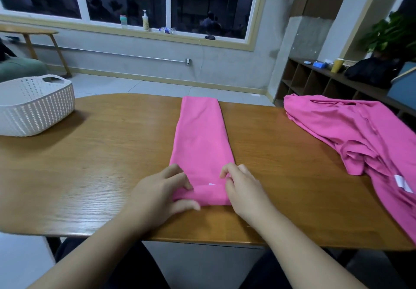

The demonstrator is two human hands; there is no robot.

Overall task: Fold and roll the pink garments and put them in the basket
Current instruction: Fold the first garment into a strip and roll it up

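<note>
A pink garment [201, 135] lies folded into a long narrow strip down the middle of the wooden table [101, 164]. Its near end is turned over into a short roll. My left hand [162, 192] grips the roll's left end, thumb in front and fingers over the top. My right hand [243, 187] pinches the right end. A second pink garment [360, 140] lies unfolded and crumpled on the right side of the table, a white label showing. The white woven basket [33, 106] stands at the table's far left.
The table's near edge runs just below my forearms. Beyond the table are tiled floor, a window wall with bottles on the sill, and a low wooden shelf unit [315, 81] at the right with a plant above it.
</note>
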